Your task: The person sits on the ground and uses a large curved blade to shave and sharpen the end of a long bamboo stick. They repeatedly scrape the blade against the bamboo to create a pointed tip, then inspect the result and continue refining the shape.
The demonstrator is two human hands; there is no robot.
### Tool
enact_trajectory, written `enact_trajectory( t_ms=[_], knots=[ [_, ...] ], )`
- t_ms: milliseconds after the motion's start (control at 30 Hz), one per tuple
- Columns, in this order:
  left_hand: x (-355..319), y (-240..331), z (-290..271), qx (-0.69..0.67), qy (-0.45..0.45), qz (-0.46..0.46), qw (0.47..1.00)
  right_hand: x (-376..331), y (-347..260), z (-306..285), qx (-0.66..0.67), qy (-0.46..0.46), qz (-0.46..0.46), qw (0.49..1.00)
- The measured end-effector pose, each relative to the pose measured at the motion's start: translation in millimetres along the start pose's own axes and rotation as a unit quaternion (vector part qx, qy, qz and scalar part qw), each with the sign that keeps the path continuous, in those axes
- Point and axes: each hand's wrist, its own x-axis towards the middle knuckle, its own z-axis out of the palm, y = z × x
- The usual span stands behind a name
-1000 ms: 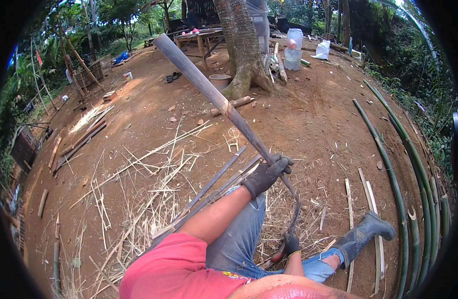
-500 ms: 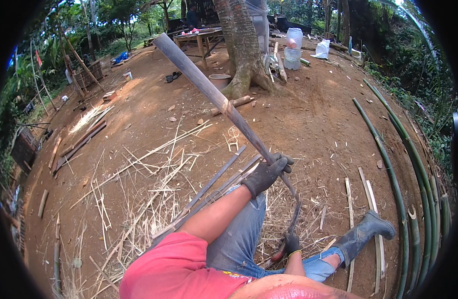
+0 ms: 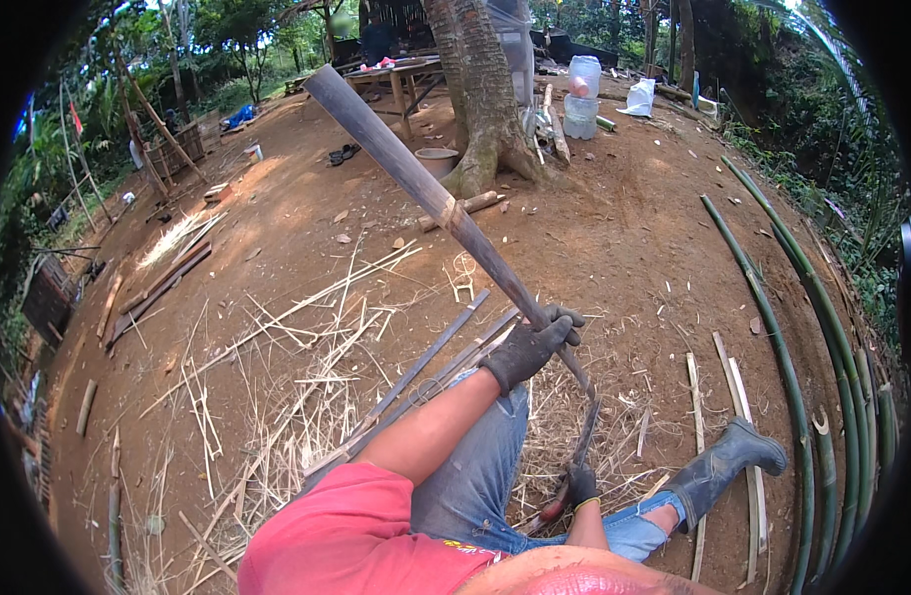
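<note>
My left hand [image 3: 530, 349], in a dark work glove, is closed around a long split bamboo piece [image 3: 386, 149]. The piece slants from the upper left down toward my lap, wide and grey-brown at its far end, thinner near me. My right hand [image 3: 581, 484], also gloved, is wrapped around a large knife; a reddish-brown handle end [image 3: 553, 512] pokes out below it. The dark knife blade [image 3: 587, 428] points up and away, its tip by the near end of the bamboo. Whether blade and bamboo touch I cannot tell.
Bamboo strips and shavings [image 3: 307, 416] litter the ground at left and around my legs. Green bamboo poles [image 3: 773, 327] lie at right, beyond my rubber boot [image 3: 723, 461]. A tree trunk [image 3: 465, 89], a wooden table [image 3: 401, 71] and a clear plastic container [image 3: 582, 96] stand farther off.
</note>
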Motion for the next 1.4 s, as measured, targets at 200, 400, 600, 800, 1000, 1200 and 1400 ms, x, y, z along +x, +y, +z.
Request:
enact_trajectory(
  t_ms=[200,400,600,800,1000,1200,1400],
  knots=[
    [-7,12,2,-0.009,0.012,-0.007,1.0,0,2,2,-0.02,0.006,-0.014,1.0],
    [-5,16,5,-0.027,0.003,0.001,1.0,12,11,-7,-0.06,0.02,-0.024,0.998],
    [-5,23,3,-0.04,0.103,-0.004,0.994,-2,1,2,-0.013,0.006,-0.01,1.0],
    [0,15,-13,-0.173,0.23,0.041,0.957,3,5,-2,-0.072,0.008,-0.028,0.997],
    [-6,28,-25,-0.279,0.325,0.113,0.897,24,28,-6,-0.109,0.003,-0.073,0.991],
    [-1,46,-11,-0.311,0.275,0.136,0.899,33,33,-28,-0.488,0.196,-0.387,0.758],
    [8,18,-28,-0.382,0.218,0.122,0.89,26,18,-43,-0.145,0.348,-0.109,0.92]
  ],
)
